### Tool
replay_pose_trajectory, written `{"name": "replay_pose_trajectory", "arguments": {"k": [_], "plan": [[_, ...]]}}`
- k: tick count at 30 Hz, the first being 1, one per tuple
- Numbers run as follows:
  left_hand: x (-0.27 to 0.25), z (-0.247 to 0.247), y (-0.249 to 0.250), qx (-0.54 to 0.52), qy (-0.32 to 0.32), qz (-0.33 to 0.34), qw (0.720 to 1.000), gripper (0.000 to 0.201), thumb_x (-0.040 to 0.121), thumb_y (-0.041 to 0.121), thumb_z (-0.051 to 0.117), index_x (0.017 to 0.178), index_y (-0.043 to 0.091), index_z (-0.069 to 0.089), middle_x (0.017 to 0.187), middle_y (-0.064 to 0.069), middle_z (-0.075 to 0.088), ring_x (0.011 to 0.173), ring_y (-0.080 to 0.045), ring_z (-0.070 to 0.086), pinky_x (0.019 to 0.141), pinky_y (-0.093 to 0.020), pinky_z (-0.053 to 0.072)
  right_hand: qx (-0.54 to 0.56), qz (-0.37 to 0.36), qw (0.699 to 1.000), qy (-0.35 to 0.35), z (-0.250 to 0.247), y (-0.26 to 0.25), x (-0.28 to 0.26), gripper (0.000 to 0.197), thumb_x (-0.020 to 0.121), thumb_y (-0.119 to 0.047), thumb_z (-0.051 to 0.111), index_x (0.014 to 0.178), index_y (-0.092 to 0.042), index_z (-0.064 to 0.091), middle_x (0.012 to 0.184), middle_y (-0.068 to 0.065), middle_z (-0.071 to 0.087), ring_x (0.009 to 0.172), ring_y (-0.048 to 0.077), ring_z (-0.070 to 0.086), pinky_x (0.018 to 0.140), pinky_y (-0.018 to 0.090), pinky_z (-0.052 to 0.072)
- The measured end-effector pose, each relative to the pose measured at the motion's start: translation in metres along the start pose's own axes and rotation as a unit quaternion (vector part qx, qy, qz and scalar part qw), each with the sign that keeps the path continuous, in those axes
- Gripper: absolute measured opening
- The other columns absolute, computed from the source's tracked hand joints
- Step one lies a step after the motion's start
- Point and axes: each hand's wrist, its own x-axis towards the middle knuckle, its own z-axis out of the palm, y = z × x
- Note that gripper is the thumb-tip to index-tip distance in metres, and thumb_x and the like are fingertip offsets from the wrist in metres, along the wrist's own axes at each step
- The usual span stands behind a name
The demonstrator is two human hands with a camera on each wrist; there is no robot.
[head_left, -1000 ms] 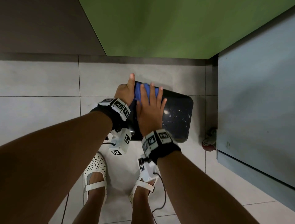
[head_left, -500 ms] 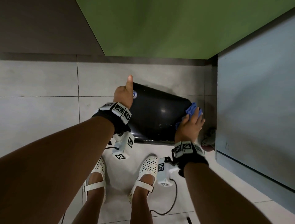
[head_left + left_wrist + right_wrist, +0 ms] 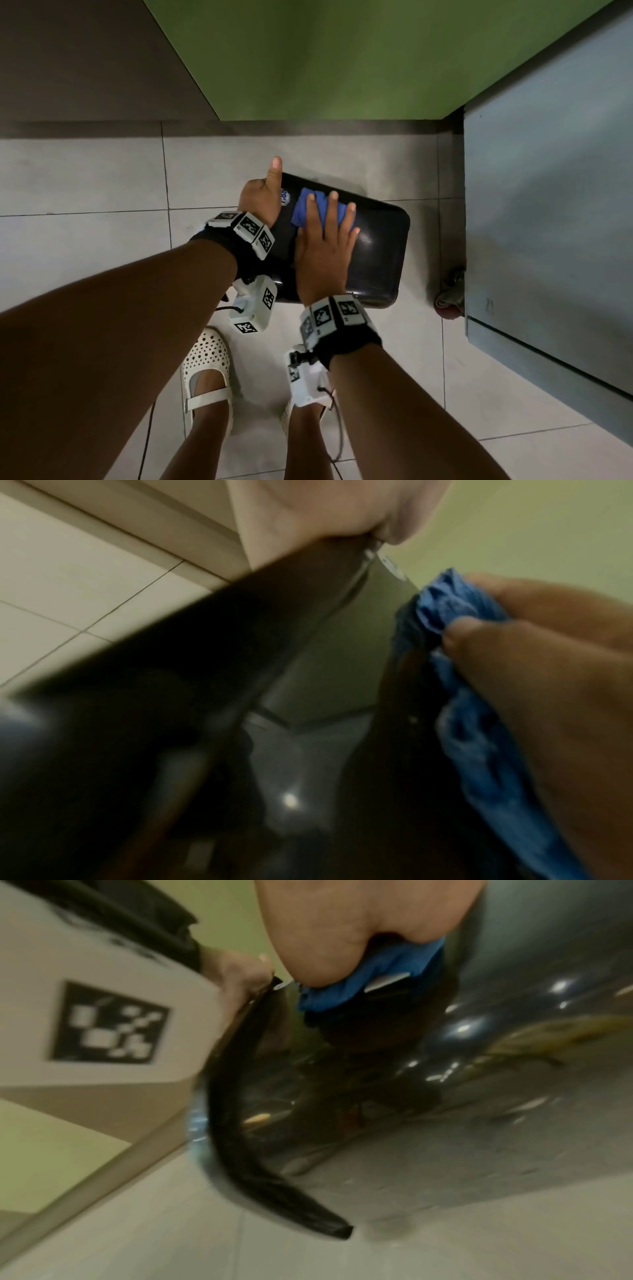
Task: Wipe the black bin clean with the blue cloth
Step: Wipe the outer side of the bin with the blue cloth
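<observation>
The black bin (image 3: 373,260) lies tilted on the tiled floor, its glossy side facing up. My left hand (image 3: 260,202) grips its left rim, thumb pointing up along the edge; the other fingers are hidden. My right hand (image 3: 329,236) lies flat on the bin's upper left part, its straight, spread fingers pressing the crumpled blue cloth (image 3: 301,212) against the surface. A small round sticker (image 3: 284,197) sits between the two hands. The left wrist view shows the blue cloth (image 3: 479,737) under the right hand's fingers (image 3: 565,683) on the bin (image 3: 171,696). In the right wrist view the cloth (image 3: 359,988) is bunched under the palm.
A grey cabinet (image 3: 548,222) on a red-rimmed caster (image 3: 448,301) stands close to the bin's right. A green wall (image 3: 342,58) rises behind the bin. My feet in white shoes (image 3: 205,370) stand just in front of it, with cables hanging from the wrist cameras.
My right hand has swept the cloth from the bin's right edge back across to its upper left, near the left hand. The left hand has kept its grip on the rim.
</observation>
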Motion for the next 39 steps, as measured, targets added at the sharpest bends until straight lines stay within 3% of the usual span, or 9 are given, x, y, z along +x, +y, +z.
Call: {"name": "replay_pose_trajectory", "arguments": {"k": [3,7,11,17,20,26,30,35,39], "plan": [[0.001,0.002,-0.007,-0.013,-0.001,0.005,1.0,0.064,0.098,0.05,0.022,0.052,0.009,0.037,0.06,-0.011,0.045,0.064,-0.024,0.043,0.068,-0.028,0.031,-0.015,0.066,0.998,-0.008,-0.018,0.036,0.009,0.054,0.098,-0.028,0.03,0.148,-0.026,0.008,0.158,0.008,-0.002,0.143,0.033,-0.012,0.112,0.048,-0.008],[0.003,0.004,-0.007,-0.025,0.005,0.006,1.0,0.063,0.097,0.051,0.022,0.052,0.009,0.036,0.054,-0.004,0.039,0.052,-0.012,0.036,0.05,-0.023,0.03,0.005,0.192,0.981,0.037,-0.041,0.084,0.023,0.052,0.099,-0.027,0.029,0.148,-0.023,0.012,0.158,0.011,0.001,0.143,0.037,-0.006,0.115,0.053,0.005],[0.005,0.005,-0.009,-0.039,0.003,0.002,0.999,0.061,0.097,0.052,0.022,0.054,0.011,0.036,0.055,-0.004,0.039,0.053,-0.013,0.037,0.05,-0.02,0.029,0.01,0.251,0.966,0.06,-0.039,0.08,0.024,0.052,0.099,-0.025,0.031,0.148,-0.021,0.012,0.158,0.011,0.001,0.143,0.039,-0.005,0.115,0.051,0.006],[0.005,0.005,-0.01,-0.041,0.013,0.017,0.999,0.063,0.098,0.05,0.021,0.052,0.01,0.038,0.055,-0.004,0.041,0.059,-0.019,0.04,0.051,-0.031,0.021,0.021,0.066,0.998,0.008,-0.008,0.003,0.004,0.06,0.095,-0.019,0.038,0.147,-0.025,0.009,0.157,0.008,-0.002,0.141,0.037,-0.014,0.113,0.053,-0.006],[0.005,0.005,-0.01,-0.042,0.009,0.01,0.999,0.065,0.097,0.052,0.02,0.053,0.01,0.041,0.056,-0.004,0.044,0.054,-0.015,0.041,0.052,-0.032,0.025,0.03,-0.009,1.0,0.0,0.006,-0.028,-0.001,0.061,0.091,-0.035,0.031,0.147,-0.024,0.011,0.157,0.009,0.001,0.141,0.035,-0.014,0.114,0.051,-0.006],[0.003,0.007,-0.013,-0.087,0.016,0.003,0.996,0.063,0.098,0.05,0.021,0.061,0.007,0.048,0.059,-0.004,0.048,0.057,-0.015,0.044,0.055,-0.022,0.037,-0.05,-0.023,0.998,-0.034,-0.019,-0.018,0.051,0.05,0.099,-0.03,0.032,0.147,-0.023,0.019,0.157,0.005,0.014,0.145,0.032,0.002,0.117,0.048,0.004],[0.006,0.006,-0.011,-0.094,0.025,-0.001,0.995,0.065,0.098,0.051,0.022,0.076,0.001,0.057,0.08,-0.016,0.057,0.079,-0.023,0.052,0.071,-0.026,0.036,-0.036,0.044,0.995,-0.08,-0.029,-0.022,0.088,0.044,0.099,-0.03,0.029,0.143,-0.026,0.027,0.155,0.002,0.021,0.144,0.03,0.007,0.117,0.048,0.009],[0.007,0.007,-0.012,-0.104,0.043,-0.008,0.994,0.065,0.098,0.05,0.024,0.055,0.008,0.047,0.057,-0.006,0.049,0.055,-0.017,0.045,0.04,-0.014,0.033,-0.042,-0.104,0.992,-0.059,-0.018,-0.016,0.041,0.055,0.094,-0.039,0.013,0.145,-0.024,0.023,0.157,0.005,0.016,0.145,0.03,0.002,0.118,0.051,0.003],[0.005,0.007,-0.012,-0.091,0.046,-0.01,0.995,0.064,0.098,0.05,0.024,0.052,0.009,0.038,0.054,-0.004,0.041,0.051,-0.011,0.038,0.048,-0.028,0.027,-0.059,-0.091,0.993,-0.038,-0.015,0.014,0.02,0.053,0.094,-0.038,0.019,0.145,-0.026,0.021,0.156,0.008,0.015,0.144,0.034,0.004,0.112,0.054,0.004]]}}
